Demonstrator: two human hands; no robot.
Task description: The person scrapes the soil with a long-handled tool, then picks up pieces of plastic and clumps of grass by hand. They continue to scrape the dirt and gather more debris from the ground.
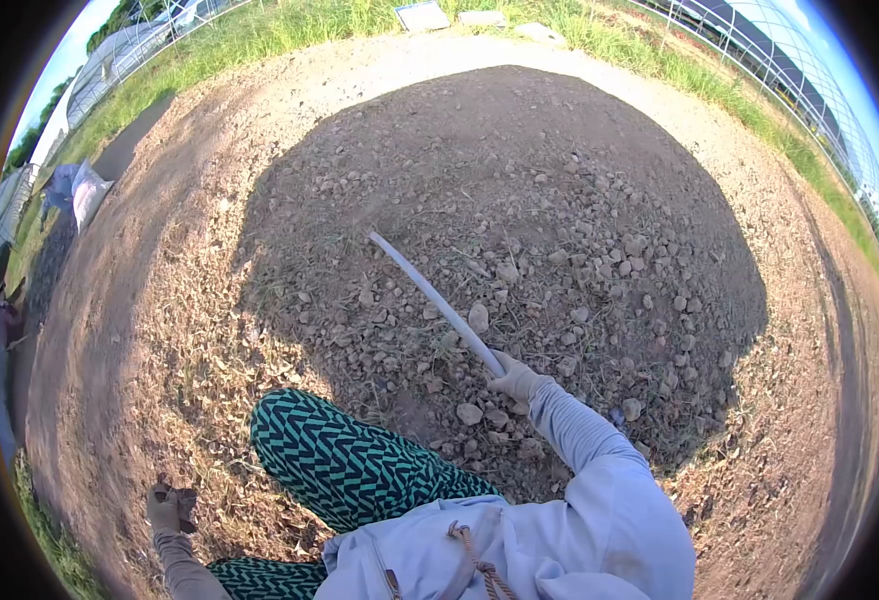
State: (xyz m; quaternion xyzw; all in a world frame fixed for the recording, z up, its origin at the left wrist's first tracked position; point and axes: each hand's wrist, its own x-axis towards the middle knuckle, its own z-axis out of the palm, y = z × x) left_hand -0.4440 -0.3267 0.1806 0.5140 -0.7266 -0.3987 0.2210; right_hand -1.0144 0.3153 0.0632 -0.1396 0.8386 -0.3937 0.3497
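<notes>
Right hand (515,380), gloved, is clamped round the near end of a pale pole (434,297). The pole lies inside the shaded soil patch (559,170), near its lower middle, running from the fist up and left with its far tip down among the clods. What's on that tip: can't tell. A loose stone (478,317) sits right against the pole mid-length, with more stones scattered across the patch. Left hand (171,508), also gloved, is outside the patch, well off its lower-left edge over dry sunlit litter, touching nothing visible. Fingers look curled, but open or closed: can't tell. A green zigzag trouser leg (339,460) crosses the patch's lower-left rim. A white sack (89,192) is far left of the patch, a grass strip (259,30) beyond its far edge, and greenhouse frames (779,60) are past its upper right.
</notes>
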